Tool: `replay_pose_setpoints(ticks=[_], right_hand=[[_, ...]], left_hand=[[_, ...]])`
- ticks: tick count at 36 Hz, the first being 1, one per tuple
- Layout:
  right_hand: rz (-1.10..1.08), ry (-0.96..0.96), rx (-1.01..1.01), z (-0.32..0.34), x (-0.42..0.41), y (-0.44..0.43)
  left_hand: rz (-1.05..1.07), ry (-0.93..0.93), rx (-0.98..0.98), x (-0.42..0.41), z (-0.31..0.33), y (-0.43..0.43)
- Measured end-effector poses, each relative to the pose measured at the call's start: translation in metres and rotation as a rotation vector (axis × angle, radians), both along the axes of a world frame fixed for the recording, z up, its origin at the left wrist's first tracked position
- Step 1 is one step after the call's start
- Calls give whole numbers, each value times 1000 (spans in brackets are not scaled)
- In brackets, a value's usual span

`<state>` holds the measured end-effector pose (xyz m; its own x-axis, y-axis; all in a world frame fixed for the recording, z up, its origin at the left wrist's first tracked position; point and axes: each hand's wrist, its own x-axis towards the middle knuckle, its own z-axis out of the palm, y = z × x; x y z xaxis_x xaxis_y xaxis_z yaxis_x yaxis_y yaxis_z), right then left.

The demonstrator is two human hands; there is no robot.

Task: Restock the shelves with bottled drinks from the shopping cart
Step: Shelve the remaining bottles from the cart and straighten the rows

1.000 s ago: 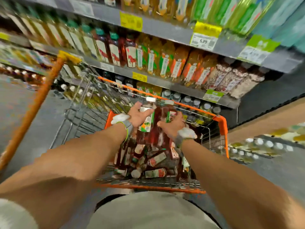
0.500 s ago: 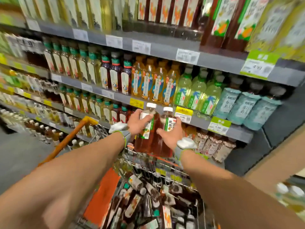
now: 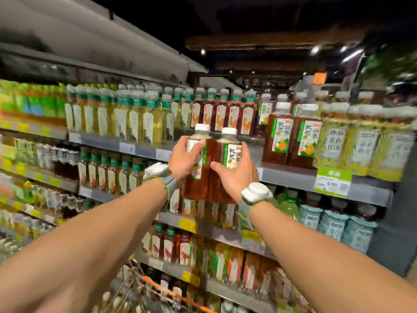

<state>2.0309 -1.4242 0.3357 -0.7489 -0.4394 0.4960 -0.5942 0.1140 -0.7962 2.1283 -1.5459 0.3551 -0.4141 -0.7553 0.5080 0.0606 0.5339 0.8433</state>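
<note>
Placing step, I'd say: L hand [image 3: 182, 159] was curled tight round L bottle [image 3: 195, 188] and R hand [image 3: 234, 177] round R bottle [image 3: 233, 154], both upright, touching, mid-air just before the shelf [image 3: 288, 177]. Next move prob. called for easing both fwd into the gap beside matching stock [image 3: 278, 136], bases level.

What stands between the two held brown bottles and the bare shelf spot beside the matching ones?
Nothing visible. The left hand and right hand hold the brown bottles right before the bare shelf spot, left of the matching bottles.
</note>
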Motion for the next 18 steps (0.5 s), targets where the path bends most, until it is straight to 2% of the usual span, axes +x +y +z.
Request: replay_pose_setpoints(ticks=[3, 6, 12, 18], right_hand=[[-59, 64, -28, 42, 2, -30], [-67, 63, -98, 62, -3, -40], [-157, 141, -101, 99, -10, -72], [-233, 170, -55, 107, -27, -95]], left_hand=[[-44, 54, -75, -6, 44, -34], [-89, 54, -86, -15, 64, -47], [-122, 93, -134, -30, 103, -88], [-159, 134, -100, -61, 106, -114]])
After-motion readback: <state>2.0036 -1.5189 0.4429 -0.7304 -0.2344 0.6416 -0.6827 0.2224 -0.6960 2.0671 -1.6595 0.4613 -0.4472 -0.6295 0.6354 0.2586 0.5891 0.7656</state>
